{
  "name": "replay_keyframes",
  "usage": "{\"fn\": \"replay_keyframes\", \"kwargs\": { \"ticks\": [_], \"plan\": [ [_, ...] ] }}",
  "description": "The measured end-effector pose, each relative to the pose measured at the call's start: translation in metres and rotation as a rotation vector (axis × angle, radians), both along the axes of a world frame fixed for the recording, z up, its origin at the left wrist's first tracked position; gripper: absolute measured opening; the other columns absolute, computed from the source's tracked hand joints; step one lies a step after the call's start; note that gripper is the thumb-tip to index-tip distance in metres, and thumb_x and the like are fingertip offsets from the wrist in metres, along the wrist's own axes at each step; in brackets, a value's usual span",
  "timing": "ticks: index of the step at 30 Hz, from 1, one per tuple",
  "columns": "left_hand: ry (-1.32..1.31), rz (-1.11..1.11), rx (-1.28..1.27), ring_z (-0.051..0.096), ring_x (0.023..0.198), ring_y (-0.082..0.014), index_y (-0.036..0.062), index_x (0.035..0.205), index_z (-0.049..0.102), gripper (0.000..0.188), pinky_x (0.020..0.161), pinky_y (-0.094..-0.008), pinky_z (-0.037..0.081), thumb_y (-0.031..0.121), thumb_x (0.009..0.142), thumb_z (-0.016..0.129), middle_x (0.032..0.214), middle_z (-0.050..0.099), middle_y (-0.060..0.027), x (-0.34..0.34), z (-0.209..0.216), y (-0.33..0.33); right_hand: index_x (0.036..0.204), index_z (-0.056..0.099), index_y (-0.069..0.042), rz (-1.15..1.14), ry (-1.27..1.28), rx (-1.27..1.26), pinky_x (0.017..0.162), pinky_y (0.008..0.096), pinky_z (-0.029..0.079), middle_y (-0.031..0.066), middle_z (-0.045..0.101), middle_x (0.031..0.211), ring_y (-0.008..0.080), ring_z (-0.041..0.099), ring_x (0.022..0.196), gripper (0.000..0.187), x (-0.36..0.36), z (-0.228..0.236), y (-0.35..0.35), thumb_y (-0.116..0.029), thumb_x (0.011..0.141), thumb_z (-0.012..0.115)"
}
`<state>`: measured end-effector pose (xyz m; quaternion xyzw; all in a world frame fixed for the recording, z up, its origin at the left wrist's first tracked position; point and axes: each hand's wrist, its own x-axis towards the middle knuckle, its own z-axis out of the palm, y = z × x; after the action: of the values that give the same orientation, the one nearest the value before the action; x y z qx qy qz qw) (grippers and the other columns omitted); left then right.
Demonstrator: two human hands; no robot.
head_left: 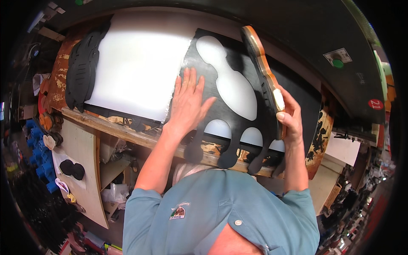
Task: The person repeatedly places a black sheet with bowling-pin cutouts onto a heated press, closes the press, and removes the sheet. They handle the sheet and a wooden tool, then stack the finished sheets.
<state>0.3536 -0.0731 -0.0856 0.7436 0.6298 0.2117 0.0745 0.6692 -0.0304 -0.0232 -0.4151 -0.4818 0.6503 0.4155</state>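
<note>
My left hand (185, 100) lies flat with fingers spread on a black sheet (208, 80), near the sheet's ragged left edge. Beside it, the sheet has a large sole-shaped cutout (233, 89) that shows the white surface underneath. Along the near edge, further cutouts leave narrow black tongues (229, 155) hanging over the wooden edge. In my right hand (291, 117) is a sole-shaped cutting die (264, 68) with an orange-brown rim, gripped at its near end and tilted up over the sheet's right part. A pale pad shows on the die by my thumb.
A white board (140, 59) spans the left of the worktop. Stacked black sole-shaped pieces (83, 68) lie at its far left end. A dark machine beam with a green button (338, 63) runs along the back and right. Below is a wooden edge (114, 130) above open shelves.
</note>
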Motion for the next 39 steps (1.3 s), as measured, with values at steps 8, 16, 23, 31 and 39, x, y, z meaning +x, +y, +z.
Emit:
{"fn": "replay_keyframes", "kwargs": {
  "ticks": [8, 16, 23, 31, 39],
  "plan": [
    [-0.931, -0.365, -0.406, 0.02, 0.165, -0.043, -0.0043, 0.171, 0.018, 0.113, 0.133, -0.0469, 0.025, 0.032, 0.089, 0.087, 0.177, 0.019, -0.0296, 0.11, 0.036, -0.047, 0.157, 0.052, 0.004, -0.218, 0.271, -0.198, 0.116, 0.035, 0.045, 0.0118, 0.065, 0.141, 0.0201, 0.062, 0.128, 0.08, -0.037, -0.023, -0.058, -0.017, 0.085, 0.079],
    [-1.158, -0.144, -0.348, 0.07, 0.125, -0.022, -0.0032, 0.143, 0.066, 0.037, 0.108, -0.0337, 0.052, 0.013, 0.11, 0.064, 0.134, 0.075, -0.0184, 0.061, 0.009, -0.049, 0.157, 0.051, 0.005, -0.209, 0.219, -0.23, 0.106, 0.0305, 0.05, 0.0103, 0.069, 0.132, 0.0161, 0.066, 0.116, 0.081, -0.031, -0.021, -0.054, -0.027, 0.088, 0.078],
    [-1.28, 0.439, -0.202, 0.068, 0.112, -0.0141, -0.0071, 0.138, 0.066, 0.034, 0.102, -0.0311, 0.053, 0.013, 0.112, 0.061, 0.124, 0.075, -0.0094, -0.05, 0.015, -0.048, 0.155, 0.051, 0.012, -0.206, 0.007, -0.043, 0.115, 0.0366, 0.046, 0.0187, 0.065, 0.14, 0.025, 0.063, 0.13, 0.09, 0.013, -0.005, -0.052, -0.024, 0.079, 0.083],
    [-1.008, 0.463, -0.238, 0.07, 0.108, -0.0167, -0.0061, 0.135, 0.07, 0.04, 0.1, -0.0323, 0.053, 0.012, 0.1, 0.074, 0.115, 0.078, -0.0129, -0.069, 0.023, -0.009, 0.145, 0.064, 0.0, -0.145, -1.107, 0.58, 0.112, 0.0505, 0.048, 0.0289, 0.049, 0.154, 0.0438, 0.052, 0.132, 0.082, 0.009, -0.036, -0.052, -0.021, 0.069, 0.087],
    [-1.401, 0.094, -0.588, 0.068, 0.101, -0.0118, -0.0026, 0.114, 0.065, 0.021, 0.092, -0.0276, 0.055, 0.002, 0.095, 0.072, 0.111, 0.074, -0.009, -0.089, 0.038, -0.021, 0.133, 0.069, 0.006, -0.206, -1.005, 0.757, 0.11, 0.0493, 0.048, 0.0258, 0.062, 0.142, 0.0428, 0.058, 0.131, 0.058, -0.012, -0.023, -0.027, -0.017, 0.084, 0.088]
  ]
}}
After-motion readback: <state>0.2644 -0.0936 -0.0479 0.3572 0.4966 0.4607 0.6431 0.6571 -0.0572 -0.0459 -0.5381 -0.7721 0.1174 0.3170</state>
